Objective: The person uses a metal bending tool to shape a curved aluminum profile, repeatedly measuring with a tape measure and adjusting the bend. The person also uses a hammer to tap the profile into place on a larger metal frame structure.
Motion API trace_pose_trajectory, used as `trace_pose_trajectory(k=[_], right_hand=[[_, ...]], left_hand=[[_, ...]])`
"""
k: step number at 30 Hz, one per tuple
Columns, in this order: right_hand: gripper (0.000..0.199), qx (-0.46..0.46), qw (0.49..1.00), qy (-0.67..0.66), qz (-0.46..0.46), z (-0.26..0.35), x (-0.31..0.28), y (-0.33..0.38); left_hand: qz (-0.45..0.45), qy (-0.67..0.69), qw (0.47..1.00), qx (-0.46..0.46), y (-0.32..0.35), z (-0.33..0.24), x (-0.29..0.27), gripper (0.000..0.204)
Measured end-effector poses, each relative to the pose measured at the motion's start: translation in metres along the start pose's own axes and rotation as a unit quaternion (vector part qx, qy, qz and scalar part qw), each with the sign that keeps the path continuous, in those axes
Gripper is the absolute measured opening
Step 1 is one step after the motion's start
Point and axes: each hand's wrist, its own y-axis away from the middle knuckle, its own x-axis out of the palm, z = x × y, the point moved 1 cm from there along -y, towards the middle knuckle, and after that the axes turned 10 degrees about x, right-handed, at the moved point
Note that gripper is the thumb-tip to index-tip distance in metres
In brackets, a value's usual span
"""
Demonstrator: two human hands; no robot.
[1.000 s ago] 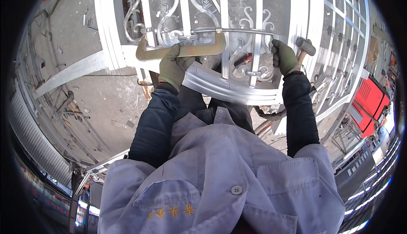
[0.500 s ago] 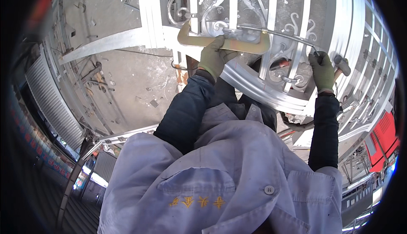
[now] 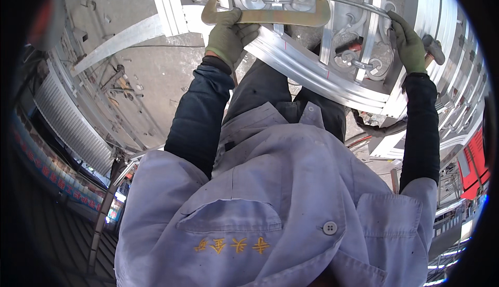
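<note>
A brass-coloured C-clamp (image 3: 275, 17) lies across the silver metal railing panel (image 3: 322, 87), its long screw rod stretching to the right. My left hand (image 3: 227, 40), in a green glove, grips the left end of the clamp's frame with the thumb over it. At the far end of the rod, my right hand (image 3: 409, 45), gloved alike, has its fingers closed around the screw's handle end. The fingertips there are partly hidden. Just right of that hand rests a hammer (image 3: 434, 50) with a dark head.
Scrollwork (image 3: 358, 6) and upright bars fill the panel. A curved metal strip (image 3: 122, 40) reaches left above the grey floor (image 3: 150, 74), where scraps lie. A dark cable (image 3: 374, 130) runs below the panel's edge. A red object (image 3: 473, 162) is at the far right.
The clamp has shifted up and slightly left in view with my left hand. My right hand has moved up and right, still at the screw's end. The whole view has tilted somewhat.
</note>
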Motion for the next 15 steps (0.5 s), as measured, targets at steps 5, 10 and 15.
trace_pose_trajectory(k=[5,10,15], right_hand=[[0.036,0.121,0.992,-0.032,-0.034,-0.007,0.011,-0.014],[0.051,0.26,0.964,-0.027,-0.048,0.002,0.026,-0.05],[0.058,0.319,0.946,-0.037,-0.033,-0.032,0.032,-0.075]], left_hand=[[0.013,0.007,1.0,0.013,-0.002,0.001,-0.001,0.039],[-0.002,-0.004,1.0,0.008,-0.001,0.001,0.0,0.039],[0.011,-0.009,1.0,0.008,-0.002,0.001,0.002,0.038]])
